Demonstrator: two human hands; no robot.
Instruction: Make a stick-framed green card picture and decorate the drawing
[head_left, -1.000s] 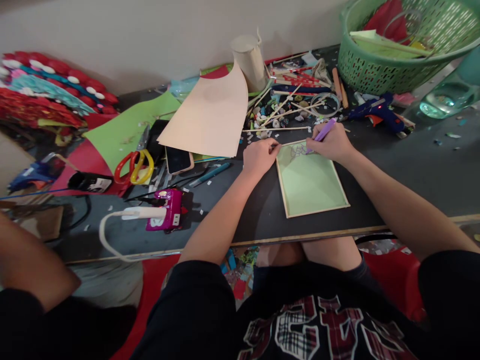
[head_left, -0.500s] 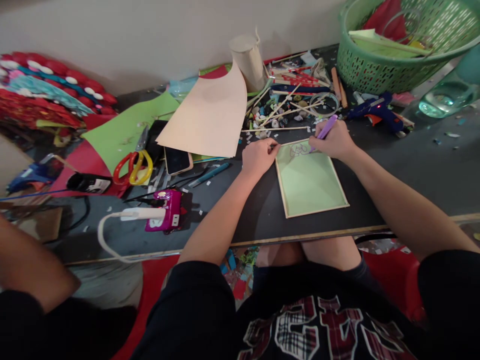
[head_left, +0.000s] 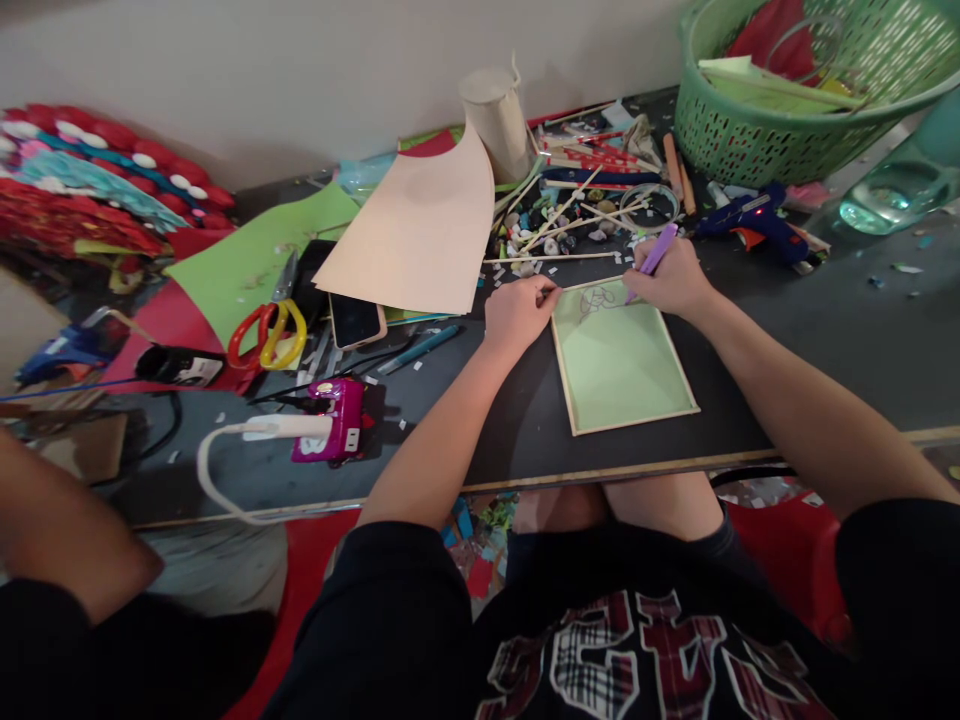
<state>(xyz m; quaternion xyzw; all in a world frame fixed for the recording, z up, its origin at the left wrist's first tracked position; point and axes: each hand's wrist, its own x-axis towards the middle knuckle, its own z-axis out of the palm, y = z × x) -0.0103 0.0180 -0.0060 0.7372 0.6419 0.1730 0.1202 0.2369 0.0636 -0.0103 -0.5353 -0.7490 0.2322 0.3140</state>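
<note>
A sheet of light green paper [head_left: 624, 365] with thin wooden strips along its edges lies on the dark table. Curled at its top left corner, my left hand [head_left: 519, 312] pinches the edge between thumb and fingers. My right hand [head_left: 675, 280] is closed around a purple pen [head_left: 658, 250], held tilted, its tip at the upper right part of the sheet. Dark looping lines [head_left: 598, 301] are drawn near the top of the paper. Beyond both hands lie small pebbles [head_left: 551, 245] and thin wooden sticks [head_left: 562, 210].
Right of my hands lie a blue glue gun [head_left: 757, 225], a green basket [head_left: 720, 140] and a glass of water [head_left: 877, 200]. On the left are cream paper [head_left: 420, 230], scissors [head_left: 270, 330], a phone [head_left: 358, 320] and a purple power adapter [head_left: 337, 420]. Another person's arm [head_left: 67, 530] is at far left.
My right hand and the purple pen have shifted slightly to the right along the top of the sheet. My left hand stays at the corner.
</note>
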